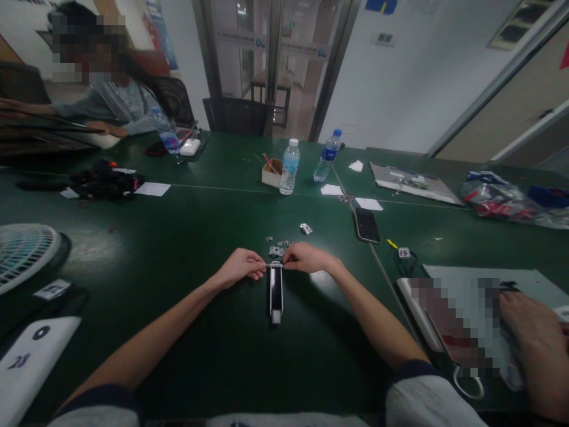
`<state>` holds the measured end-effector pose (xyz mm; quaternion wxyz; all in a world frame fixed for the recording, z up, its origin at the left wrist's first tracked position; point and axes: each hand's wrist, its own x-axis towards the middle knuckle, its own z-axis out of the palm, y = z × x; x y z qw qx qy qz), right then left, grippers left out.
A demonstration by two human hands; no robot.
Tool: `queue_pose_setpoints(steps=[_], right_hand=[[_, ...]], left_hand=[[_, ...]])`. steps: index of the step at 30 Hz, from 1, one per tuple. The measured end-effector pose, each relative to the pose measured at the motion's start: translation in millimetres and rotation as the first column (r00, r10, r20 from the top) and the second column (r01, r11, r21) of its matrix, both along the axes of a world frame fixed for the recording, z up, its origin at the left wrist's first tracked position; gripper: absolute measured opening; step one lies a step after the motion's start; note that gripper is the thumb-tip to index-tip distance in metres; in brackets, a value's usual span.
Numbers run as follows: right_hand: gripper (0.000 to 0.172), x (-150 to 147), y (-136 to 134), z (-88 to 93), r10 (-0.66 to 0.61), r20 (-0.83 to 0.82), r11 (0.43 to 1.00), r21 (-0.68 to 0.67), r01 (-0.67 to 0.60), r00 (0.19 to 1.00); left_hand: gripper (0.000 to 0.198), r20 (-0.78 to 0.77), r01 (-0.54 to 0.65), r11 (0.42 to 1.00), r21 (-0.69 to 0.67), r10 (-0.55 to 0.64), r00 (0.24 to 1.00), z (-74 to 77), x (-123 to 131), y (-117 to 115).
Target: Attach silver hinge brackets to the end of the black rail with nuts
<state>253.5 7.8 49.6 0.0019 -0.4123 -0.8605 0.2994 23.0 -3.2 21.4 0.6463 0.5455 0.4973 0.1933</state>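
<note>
A long narrow metal part [276, 293], white-edged with a dark middle, lies on the green table, pointing toward me. Across its far end runs a thin metal rod [274, 265]. My left hand [243, 265] is closed, its fingertips pinching the rod's left end. On the other side my right hand [304, 257] is also closed, fingertips at the rod's right end. Just beyond the fingers sits a small metal bracket [274, 251]. Several tiny rings [269, 238] lie scattered behind it, with another small metal piece [306, 228] farther back.
Water bottles [290, 172] and a small box [270, 173] stand farther back. A phone [367, 225] lies right of my hands. Another person's hand [531, 332] rests at the right; a person [128, 104] sits at the far left. A white fan-like grille [26, 255] is at left.
</note>
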Motion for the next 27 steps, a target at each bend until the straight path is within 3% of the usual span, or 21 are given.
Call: queue_pose_setpoints(steps=[14,21,27], right_hand=[[0.012,-1.2,-0.9,4.3,0.015,0.032,1.0,0.004,-0.015,0.999],[0.012,-1.2,-1.5,4.2,0.008,0.022,1.0,0.019,-0.009,1.0],[0.013,-4.0,-2.4,6.1,0.002,0.029,1.0,-0.003,-0.002,1.0]], left_hand=[[0.017,0.038,0.029,1.0,-0.01,-0.029,0.999,-0.8,-2.7,0.8],[0.02,-0.063,0.109,0.989,0.095,-0.104,0.993,4.8,-0.7,-0.2],[0.019,-0.1,0.148,0.975,0.166,-0.133,0.986,0.1,1.2,-1.4]])
